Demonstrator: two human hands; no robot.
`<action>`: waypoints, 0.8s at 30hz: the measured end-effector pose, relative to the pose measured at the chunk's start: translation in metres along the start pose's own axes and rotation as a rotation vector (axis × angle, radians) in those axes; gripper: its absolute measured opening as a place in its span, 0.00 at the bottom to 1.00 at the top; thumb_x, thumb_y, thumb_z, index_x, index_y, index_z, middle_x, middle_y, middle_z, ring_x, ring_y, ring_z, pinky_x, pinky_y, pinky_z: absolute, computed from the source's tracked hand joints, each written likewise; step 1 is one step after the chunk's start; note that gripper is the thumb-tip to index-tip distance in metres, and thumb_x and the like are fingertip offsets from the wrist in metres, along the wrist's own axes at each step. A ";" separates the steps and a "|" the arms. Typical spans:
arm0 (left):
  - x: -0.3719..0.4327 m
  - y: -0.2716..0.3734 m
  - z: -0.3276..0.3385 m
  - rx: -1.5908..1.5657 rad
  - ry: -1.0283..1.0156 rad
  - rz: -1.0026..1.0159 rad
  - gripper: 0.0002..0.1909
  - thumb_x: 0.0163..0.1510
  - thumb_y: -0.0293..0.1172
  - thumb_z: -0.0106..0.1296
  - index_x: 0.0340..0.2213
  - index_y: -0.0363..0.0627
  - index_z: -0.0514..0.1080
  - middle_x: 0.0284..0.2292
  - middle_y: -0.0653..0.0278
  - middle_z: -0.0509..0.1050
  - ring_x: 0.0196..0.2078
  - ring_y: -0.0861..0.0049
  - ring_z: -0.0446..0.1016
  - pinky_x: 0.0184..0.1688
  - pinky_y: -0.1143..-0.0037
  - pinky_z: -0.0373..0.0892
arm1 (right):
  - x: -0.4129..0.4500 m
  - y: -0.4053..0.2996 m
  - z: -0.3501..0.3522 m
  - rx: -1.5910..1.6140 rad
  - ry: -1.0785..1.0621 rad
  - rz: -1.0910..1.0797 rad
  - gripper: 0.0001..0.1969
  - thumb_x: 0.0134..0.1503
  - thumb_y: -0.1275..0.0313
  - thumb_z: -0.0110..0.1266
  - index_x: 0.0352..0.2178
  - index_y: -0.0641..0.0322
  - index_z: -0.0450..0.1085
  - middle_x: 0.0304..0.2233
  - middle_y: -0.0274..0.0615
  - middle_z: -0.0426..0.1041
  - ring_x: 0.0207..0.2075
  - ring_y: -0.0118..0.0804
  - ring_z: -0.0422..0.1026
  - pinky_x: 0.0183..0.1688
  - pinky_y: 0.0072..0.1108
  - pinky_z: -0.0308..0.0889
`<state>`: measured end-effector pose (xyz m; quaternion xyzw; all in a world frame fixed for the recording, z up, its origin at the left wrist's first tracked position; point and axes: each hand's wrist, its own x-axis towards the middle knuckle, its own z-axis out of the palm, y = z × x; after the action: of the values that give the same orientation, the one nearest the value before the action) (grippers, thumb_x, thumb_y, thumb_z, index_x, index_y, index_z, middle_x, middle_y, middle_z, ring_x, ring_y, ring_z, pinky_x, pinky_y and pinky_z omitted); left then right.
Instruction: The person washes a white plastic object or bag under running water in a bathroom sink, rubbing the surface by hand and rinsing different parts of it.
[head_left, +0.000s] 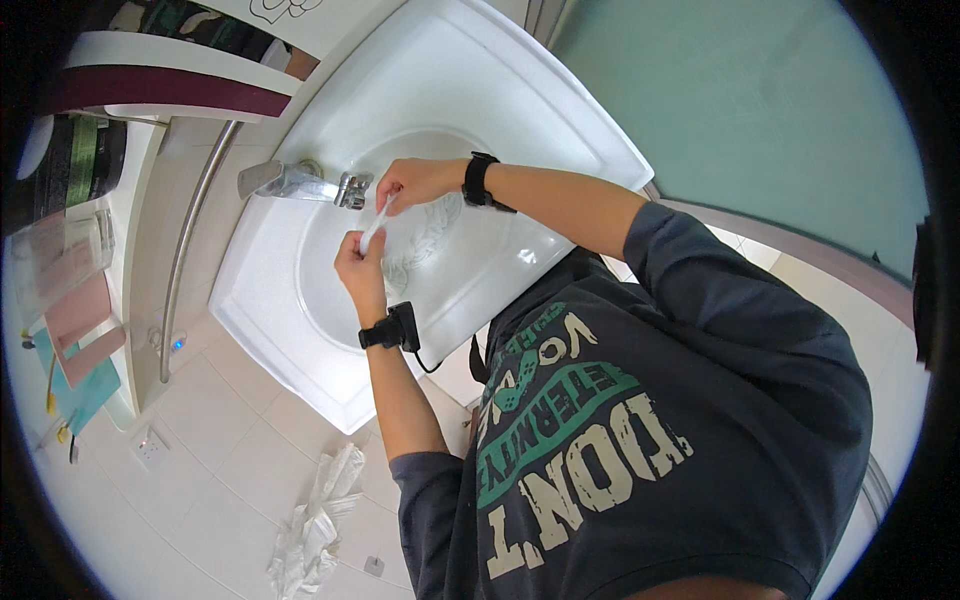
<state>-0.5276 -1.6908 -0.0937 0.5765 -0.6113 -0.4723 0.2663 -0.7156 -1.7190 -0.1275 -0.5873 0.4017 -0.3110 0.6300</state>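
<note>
Both hands are over the white washbasin (322, 300), close to the faucet spout. A narrow white strip (381, 217), apparently cloth, is stretched between them. My left hand (358, 270) pinches its lower end between thumb and fingers. At the upper end, my right hand (421, 184) grips it with the fingertips, partly hiding it. Below the hands, crumpled whitish wet cloth (427, 244) lies in the bowl; whether it joins the strip cannot be told. The chrome faucet (300, 184) reaches in from the wall beside my right hand. No running water is visible.
A curved metal rail (196, 217) runs along the wall behind the basin. A shelf (142, 262) at left holds a clear container (64, 255) and pink items. Crumpled white plastic (319, 517) hangs at the tiled wall. A frosted glass panel (735, 112) stands at right.
</note>
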 end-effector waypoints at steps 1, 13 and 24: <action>-0.004 0.004 -0.005 -0.037 0.052 -0.005 0.10 0.42 0.27 0.54 0.16 0.38 0.64 0.13 0.75 0.58 0.16 0.90 0.53 0.18 0.85 0.49 | -0.003 -0.004 -0.003 -0.123 -0.044 0.004 0.11 0.43 0.72 0.52 0.31 0.64 0.70 0.23 0.34 0.69 0.25 0.26 0.65 0.29 0.18 0.60; -0.050 0.090 -0.022 0.094 0.371 0.225 0.11 0.42 0.23 0.49 0.13 0.41 0.59 0.14 0.76 0.55 0.17 0.90 0.50 0.19 0.86 0.46 | 0.024 0.055 0.023 -0.571 0.054 -0.230 0.08 0.38 0.65 0.52 0.19 0.57 0.69 0.20 0.35 0.71 0.23 0.36 0.69 0.30 0.24 0.58; -0.064 0.066 -0.068 0.081 0.817 0.142 0.12 0.48 0.28 0.46 0.15 0.39 0.59 0.14 0.73 0.56 0.17 0.88 0.51 0.19 0.84 0.49 | 0.002 -0.001 0.002 0.378 0.200 0.085 0.09 0.47 0.67 0.46 0.23 0.62 0.67 0.17 0.27 0.60 0.21 0.21 0.57 0.22 0.14 0.53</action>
<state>-0.4862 -1.6554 0.0060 0.6831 -0.5115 -0.1606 0.4959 -0.7126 -1.7198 -0.1269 -0.4075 0.4214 -0.4105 0.6985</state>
